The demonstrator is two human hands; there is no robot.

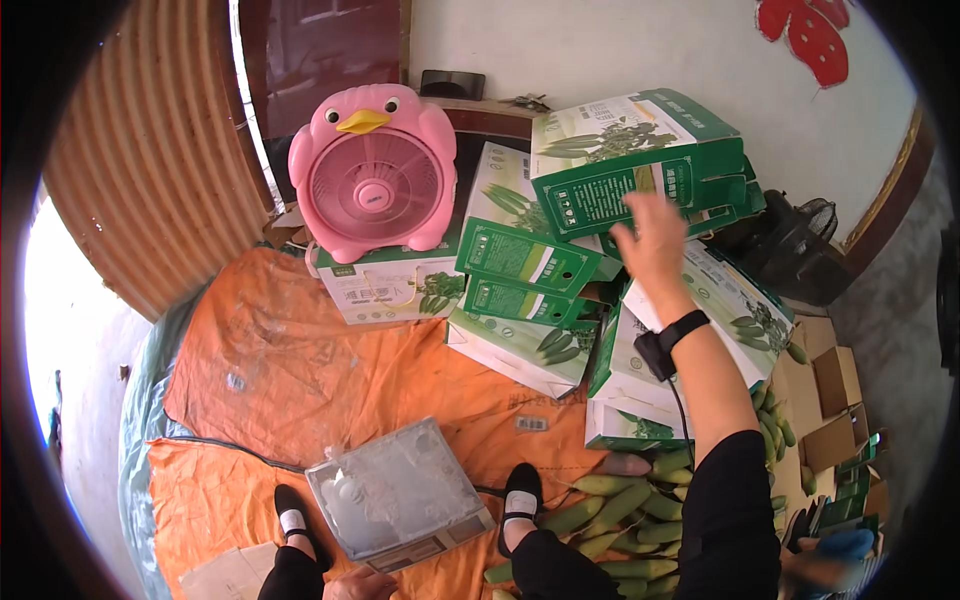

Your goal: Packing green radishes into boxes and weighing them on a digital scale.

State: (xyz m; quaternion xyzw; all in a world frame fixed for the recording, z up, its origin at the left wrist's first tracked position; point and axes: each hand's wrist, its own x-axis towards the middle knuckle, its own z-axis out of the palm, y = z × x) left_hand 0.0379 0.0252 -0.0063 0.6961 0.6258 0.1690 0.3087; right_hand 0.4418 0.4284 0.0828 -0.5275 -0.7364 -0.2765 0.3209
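My right hand [654,238] is raised with thumb and fingers apart, in front of a green-and-white printed carton [600,187] on top of a heap of cartons. It looks empty, though any contact with the carton is unclear. At the bottom edge, my left hand [360,585] is beside the front panel of a weighing scale [397,480]; its fingers are partly cut off. The scale's metal pan is bare and scuffed, standing between my feet. More printed cartons [525,341] lie tilted under the top one. Long green radishes [615,510] are piled beside my right leg.
A pink penguin-shaped fan [375,172] stands on a carton [397,289] at the back. Orange tarpaulin [300,360] covers the floor. Brown open cardboard boxes [832,382] and a dark bin [795,255] stand right. Another person's blurred arm [817,570] shows at lower right.
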